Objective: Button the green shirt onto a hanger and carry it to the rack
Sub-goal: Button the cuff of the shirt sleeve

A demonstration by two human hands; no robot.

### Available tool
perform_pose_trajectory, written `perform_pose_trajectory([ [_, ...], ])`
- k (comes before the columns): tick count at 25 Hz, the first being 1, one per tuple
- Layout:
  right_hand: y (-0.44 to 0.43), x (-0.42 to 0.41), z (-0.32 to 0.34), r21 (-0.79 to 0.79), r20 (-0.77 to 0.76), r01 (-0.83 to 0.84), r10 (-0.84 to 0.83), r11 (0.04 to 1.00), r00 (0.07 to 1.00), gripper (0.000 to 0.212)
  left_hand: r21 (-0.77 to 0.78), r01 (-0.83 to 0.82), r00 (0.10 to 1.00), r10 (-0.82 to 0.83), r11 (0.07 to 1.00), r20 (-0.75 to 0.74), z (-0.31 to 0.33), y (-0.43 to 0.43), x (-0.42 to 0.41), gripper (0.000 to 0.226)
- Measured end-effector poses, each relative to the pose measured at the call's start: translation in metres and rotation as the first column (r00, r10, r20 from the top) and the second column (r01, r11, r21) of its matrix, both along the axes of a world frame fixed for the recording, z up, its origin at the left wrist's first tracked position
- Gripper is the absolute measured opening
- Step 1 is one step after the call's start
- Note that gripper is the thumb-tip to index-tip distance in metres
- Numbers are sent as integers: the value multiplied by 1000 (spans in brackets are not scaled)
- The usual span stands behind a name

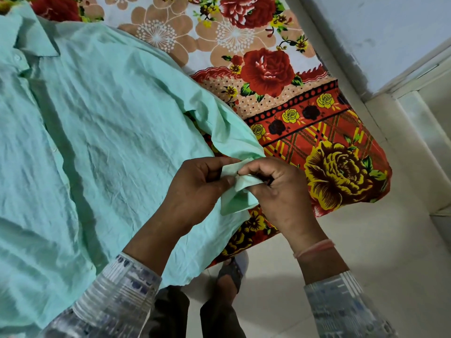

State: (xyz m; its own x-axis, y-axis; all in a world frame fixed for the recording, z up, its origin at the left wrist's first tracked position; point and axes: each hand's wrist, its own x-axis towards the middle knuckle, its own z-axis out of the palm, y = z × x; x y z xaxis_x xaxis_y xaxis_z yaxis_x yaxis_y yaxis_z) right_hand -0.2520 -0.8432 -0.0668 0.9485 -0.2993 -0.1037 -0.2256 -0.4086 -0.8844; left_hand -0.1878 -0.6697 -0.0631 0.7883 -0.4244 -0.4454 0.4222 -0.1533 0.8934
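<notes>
Green shirt (102, 132) lies spread to the bed's edge; left hand (195, 189) and right hand (275, 189) pinch its cuff (238, 191) there.

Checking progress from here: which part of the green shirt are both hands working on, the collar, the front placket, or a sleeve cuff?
The sleeve cuff: left hand and right hand pinch it at the bed's edge. Collar and placket lie untouched.

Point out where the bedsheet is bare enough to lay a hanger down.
Bare bedsheet lies above the green shirt, toward the wall, and right of the sleeve at the bed's corner. The left side is all shirt; left hand and right hand crowd the cuff.
</notes>
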Motion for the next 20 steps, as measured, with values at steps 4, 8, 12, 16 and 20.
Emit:
perform_pose_trajectory([
  [4,-3,0,4,-6,-74,-8,7,1000,997,24,105,58,993,-68,993,95,4,1,2,38],
  [8,0,2,7,-58,-140,3,-11,998,990,30,421,6,826,-242,907,509,0,1,-2,29],
  [12,4,9,6,-74,-153,92,-102,993,983,26,427,-89,568,-307,900,764,-4,-5,-8,28],
  [16,15,12,5,-104,-120,229,-241,968,963,29,364,-221,596,-170,905,785,-7,-13,-18,30],
  [20,18,7,4,-132,-55,246,-255,960,965,18,215,-58,894,-46,975,446,-1,-17,-23,60],
])
